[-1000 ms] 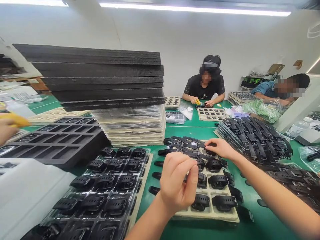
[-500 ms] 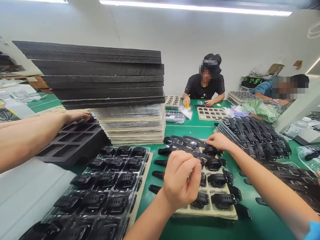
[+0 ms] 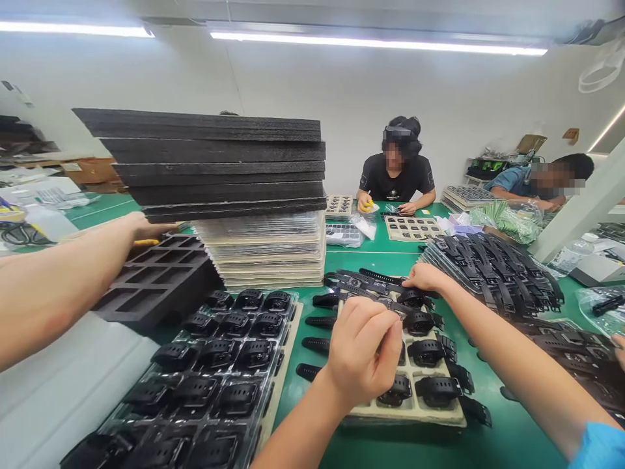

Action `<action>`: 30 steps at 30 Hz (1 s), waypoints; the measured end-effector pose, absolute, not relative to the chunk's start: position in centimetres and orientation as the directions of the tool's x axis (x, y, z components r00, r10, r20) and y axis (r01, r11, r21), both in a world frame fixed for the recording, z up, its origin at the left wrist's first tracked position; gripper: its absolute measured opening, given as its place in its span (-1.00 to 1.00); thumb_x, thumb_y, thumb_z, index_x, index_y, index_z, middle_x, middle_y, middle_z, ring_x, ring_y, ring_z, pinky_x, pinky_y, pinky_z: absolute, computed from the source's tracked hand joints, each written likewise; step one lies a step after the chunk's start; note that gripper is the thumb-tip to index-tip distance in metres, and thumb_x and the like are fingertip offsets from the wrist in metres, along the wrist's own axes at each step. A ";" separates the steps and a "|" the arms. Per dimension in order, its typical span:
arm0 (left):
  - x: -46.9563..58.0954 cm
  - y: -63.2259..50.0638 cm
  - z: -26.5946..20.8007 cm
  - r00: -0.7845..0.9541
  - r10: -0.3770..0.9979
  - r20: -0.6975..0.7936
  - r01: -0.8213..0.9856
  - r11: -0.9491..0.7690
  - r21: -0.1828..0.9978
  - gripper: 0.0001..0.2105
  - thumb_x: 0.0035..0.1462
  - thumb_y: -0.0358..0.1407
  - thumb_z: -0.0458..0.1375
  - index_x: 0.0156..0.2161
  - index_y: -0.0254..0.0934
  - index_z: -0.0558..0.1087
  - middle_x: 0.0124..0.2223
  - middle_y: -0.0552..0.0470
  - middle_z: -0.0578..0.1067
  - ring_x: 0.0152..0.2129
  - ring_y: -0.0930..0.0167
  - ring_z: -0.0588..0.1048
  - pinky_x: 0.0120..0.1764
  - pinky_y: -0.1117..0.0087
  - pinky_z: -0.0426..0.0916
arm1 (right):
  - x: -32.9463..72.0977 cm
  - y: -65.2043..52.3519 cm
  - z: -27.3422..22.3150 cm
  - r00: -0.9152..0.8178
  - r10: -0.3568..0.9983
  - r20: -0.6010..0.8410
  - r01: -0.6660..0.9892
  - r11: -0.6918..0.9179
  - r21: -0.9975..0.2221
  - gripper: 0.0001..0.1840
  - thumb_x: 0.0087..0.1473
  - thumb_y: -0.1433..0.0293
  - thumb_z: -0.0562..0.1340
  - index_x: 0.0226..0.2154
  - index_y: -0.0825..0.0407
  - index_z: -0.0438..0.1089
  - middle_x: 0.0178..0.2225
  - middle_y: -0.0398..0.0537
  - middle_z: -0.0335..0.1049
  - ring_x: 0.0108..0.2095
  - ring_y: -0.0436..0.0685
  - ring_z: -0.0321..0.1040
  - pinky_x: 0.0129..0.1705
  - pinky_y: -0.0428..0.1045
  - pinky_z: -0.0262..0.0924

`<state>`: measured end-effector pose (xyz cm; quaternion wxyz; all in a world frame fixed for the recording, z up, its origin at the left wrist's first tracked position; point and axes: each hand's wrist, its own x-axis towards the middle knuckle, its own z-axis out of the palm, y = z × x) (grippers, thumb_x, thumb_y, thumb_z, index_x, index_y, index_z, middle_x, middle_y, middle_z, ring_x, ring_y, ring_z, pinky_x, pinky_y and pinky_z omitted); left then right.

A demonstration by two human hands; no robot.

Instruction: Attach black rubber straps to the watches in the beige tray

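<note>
My left hand (image 3: 364, 348) is curled closed above a pale moulded tray (image 3: 442, 417) of black watches. Its fingers face away, so what they hold is hidden. Beyond it, my right hand (image 3: 424, 278) pinches at the tray's far edge, where the end of a black watch strap (image 3: 385, 277) meets the fingertips. Several watches lie flat across the far end of that tray with their straps stretched out. Closer to me, watches with looped straps, such as one black watch (image 3: 427, 352), sit in the tray's compartments.
To the left lies a clear plastic tray (image 3: 266, 391) of looped watches. Behind it rise stacked black foam sheets (image 3: 229, 169) on pale trays (image 3: 263, 254). A co-worker's arm (image 3: 63, 280) reaches over a foam tray (image 3: 146, 299). Watches (image 3: 498, 267) are heaped right; two people sit beyond.
The view has tilted up and shifted slightly. My hands hold nearly the same poses over the tray. At left, the co-worker's hand has moved back from the foam tray, showing something yellow.
</note>
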<state>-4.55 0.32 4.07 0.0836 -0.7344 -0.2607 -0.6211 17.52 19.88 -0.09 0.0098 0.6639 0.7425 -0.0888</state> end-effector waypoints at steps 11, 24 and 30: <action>-7.4 0.3 4.9 -0.263 0.383 0.886 0.522 -0.716 0.464 -0.83 0.35 -0.35 0.11 -0.02 -0.23 0.49 -0.14 -0.07 0.53 -0.18 0.30 0.50 -0.11 0.24 0.43 | 22.3 8.9 6.5 -0.329 0.690 0.645 0.807 0.560 -0.188 -0.83 0.31 0.35 0.16 -0.19 -0.09 0.48 -0.07 0.03 0.58 -0.01 0.25 0.51 0.15 0.16 0.34; -2.0 1.1 3.1 0.148 0.977 0.155 -0.414 -0.082 0.906 -0.65 0.21 -0.01 0.29 -0.21 -0.32 0.56 -0.29 -0.05 0.62 -0.35 0.34 0.58 -0.22 0.35 0.48 | 18.2 -1.8 3.8 -0.215 0.585 0.782 0.360 0.792 -0.494 -0.70 0.24 0.49 0.29 -0.05 -0.17 0.57 -0.07 0.09 0.59 -0.07 0.27 0.53 -0.04 0.14 0.46; -2.4 1.5 3.5 0.131 0.990 0.055 -0.662 0.046 0.748 -0.72 0.08 -0.15 0.43 -0.21 -0.29 0.56 -0.27 0.00 0.63 -0.36 0.42 0.57 -0.17 0.42 0.44 | 14.5 -6.5 -1.6 -0.463 0.885 -0.051 -0.165 -0.143 -0.976 -0.56 0.13 0.06 0.42 0.03 -0.18 0.55 -0.12 0.01 0.54 -0.52 -0.05 0.24 -0.49 -0.11 0.22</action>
